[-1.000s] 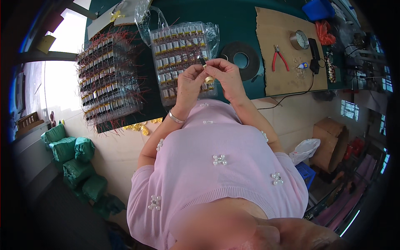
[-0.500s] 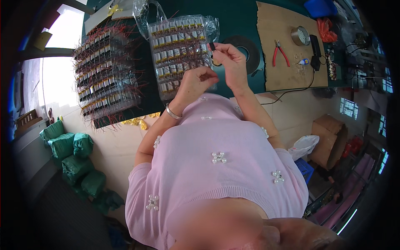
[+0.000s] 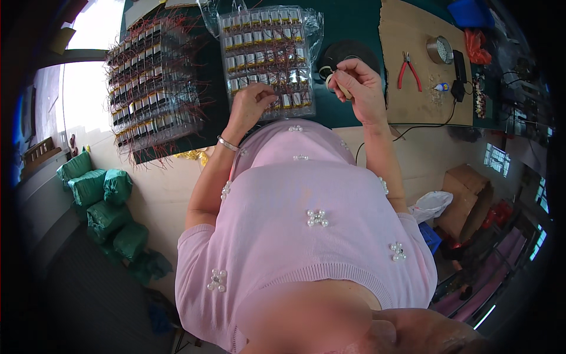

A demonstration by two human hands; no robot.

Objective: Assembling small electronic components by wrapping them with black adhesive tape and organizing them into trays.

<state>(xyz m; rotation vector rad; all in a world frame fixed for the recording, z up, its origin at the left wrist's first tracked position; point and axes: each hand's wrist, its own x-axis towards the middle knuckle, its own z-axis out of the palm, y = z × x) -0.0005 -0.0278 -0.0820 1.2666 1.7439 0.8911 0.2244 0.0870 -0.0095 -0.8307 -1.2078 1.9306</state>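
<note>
A clear plastic tray [image 3: 314, 109] holds rows of small silver battery cells [image 3: 259, 36] with yellow ends and thin dark red wires. Over its near left corner is my left hand [image 3: 250, 108], fingers curled and pinched together; whatever lies between them is too small to make out. To the tray's right, my right hand [image 3: 364, 94] is closed around a small tan roll, which looks like tape [image 3: 343, 89]. Behind that hand lies a large flat black disc [image 3: 349, 49], partly covered by it.
Stacked trays of wired cells [image 3: 156, 88] stand at the left. On a cardboard sheet [image 3: 407, 23] at the right lie red-handled pliers [image 3: 410, 72], a round tin [image 3: 439, 50], a small glue bottle [image 3: 441, 87] and a black corded device [image 3: 458, 76]. Green wrapped bundles [image 3: 106, 215] sit on the floor.
My hands have moved apart, the left one toward the tray's near left and the right one rightward. The small black piece held up at my right fingertips no longer shows there.
</note>
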